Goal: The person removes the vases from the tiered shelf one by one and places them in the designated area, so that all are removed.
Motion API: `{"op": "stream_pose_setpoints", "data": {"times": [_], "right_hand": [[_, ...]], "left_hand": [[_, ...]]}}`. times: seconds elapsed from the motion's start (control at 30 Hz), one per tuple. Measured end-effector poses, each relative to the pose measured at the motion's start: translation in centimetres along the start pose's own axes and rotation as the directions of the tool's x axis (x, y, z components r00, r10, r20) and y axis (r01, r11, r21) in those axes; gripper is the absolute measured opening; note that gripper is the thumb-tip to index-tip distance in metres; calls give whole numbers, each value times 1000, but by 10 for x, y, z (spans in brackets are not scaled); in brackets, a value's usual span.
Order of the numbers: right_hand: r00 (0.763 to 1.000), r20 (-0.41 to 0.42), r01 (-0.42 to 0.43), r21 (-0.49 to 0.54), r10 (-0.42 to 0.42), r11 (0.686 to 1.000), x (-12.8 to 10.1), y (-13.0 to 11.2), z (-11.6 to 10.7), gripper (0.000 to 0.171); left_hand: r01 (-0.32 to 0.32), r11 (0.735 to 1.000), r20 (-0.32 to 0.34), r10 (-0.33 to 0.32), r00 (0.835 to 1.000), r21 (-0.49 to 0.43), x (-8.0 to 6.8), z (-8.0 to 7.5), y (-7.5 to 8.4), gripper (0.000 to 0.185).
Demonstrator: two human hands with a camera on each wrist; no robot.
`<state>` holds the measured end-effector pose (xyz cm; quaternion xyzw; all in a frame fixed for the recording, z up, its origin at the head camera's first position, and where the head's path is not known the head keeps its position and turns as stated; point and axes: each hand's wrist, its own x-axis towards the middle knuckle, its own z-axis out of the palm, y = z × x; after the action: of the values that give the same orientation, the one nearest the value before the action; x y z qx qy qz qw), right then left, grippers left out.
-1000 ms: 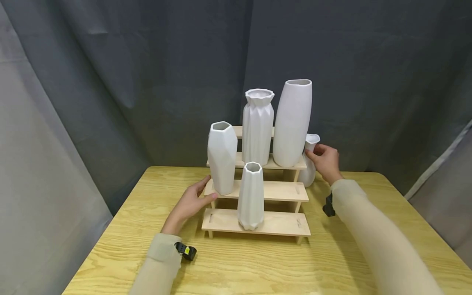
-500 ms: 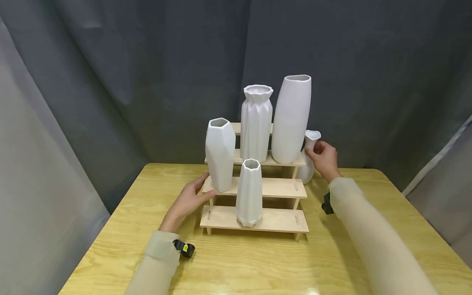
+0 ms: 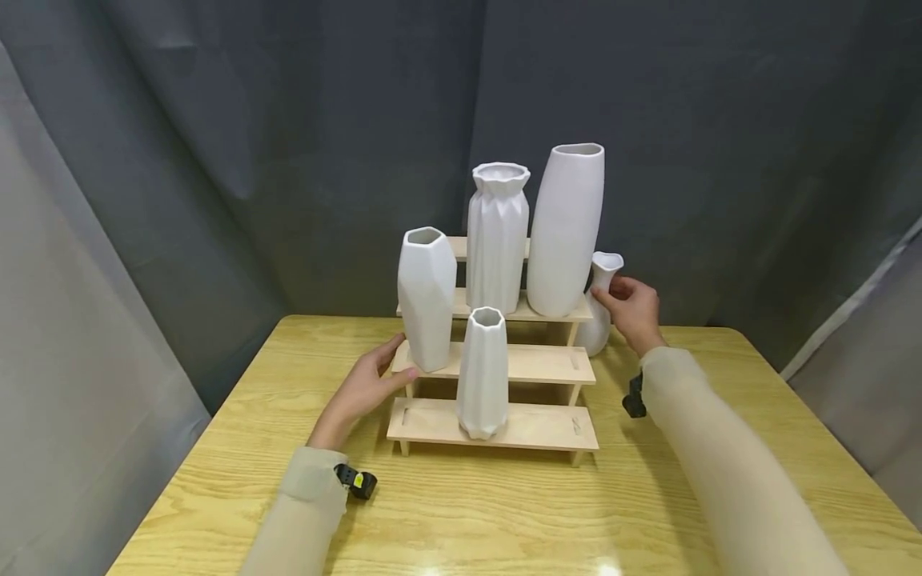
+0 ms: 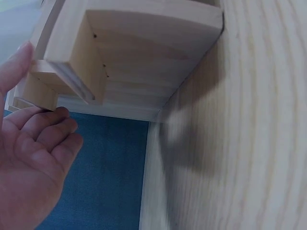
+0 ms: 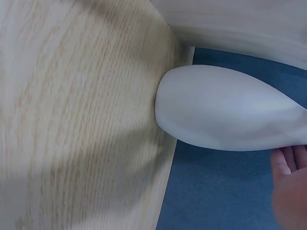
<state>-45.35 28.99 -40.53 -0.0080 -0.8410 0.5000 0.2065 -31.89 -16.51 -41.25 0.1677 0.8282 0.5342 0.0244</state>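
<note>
My left hand (image 3: 363, 392) grips the left end of the second step of a pale wooden stepped stand (image 3: 543, 364). In the left wrist view, the thumb (image 4: 17, 67) is on one side of the board and the curled fingers (image 4: 53, 127) are at its other side. At the stand's right side, my right hand (image 3: 634, 312) pinches the narrow neck of a small white bud vase (image 3: 596, 326). That vase stands upright, its rounded bottom (image 5: 211, 108) right at the tabletop in the right wrist view. Its left side is partly hidden behind the stand.
A fluted vase (image 3: 483, 380) stands on the lowest step, a faceted vase (image 3: 426, 304) on the second. Higher up are a pleated vase (image 3: 499, 240) and a tall smooth vase (image 3: 567, 232). Dark curtain (image 3: 346, 160) hangs behind the wooden table (image 3: 238, 448).
The head view has tilted slightly, so everything sits a little higher and further left in it. Both hands keep their places on the stand and the bud vase.
</note>
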Motion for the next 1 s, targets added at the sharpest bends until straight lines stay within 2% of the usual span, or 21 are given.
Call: {"op": "stream_pose_setpoints", "data": {"times": [0.17,0.33,0.53,1.0], "right_hand": [[1000,-15,-20,33,20,999,-3,0,1,53],[998,-53,-26,40,28,999,-7,0,0,55],[993,-91,-63,120,74,991,-13,-2,-4,56],[994,-87,-57,176,73,983,-28,-5,-6,56]], "left_hand": [[-5,1000,-5,5,1000,-3,-6,0,8,75],[1,1000,-11,-1,1000,-4,-6,0,7,75],[-13,1000,-20,12,1000,-13,-4,0,8,75],[0,999,-7,0,1000,-37,-3,-1,8,75]]}}
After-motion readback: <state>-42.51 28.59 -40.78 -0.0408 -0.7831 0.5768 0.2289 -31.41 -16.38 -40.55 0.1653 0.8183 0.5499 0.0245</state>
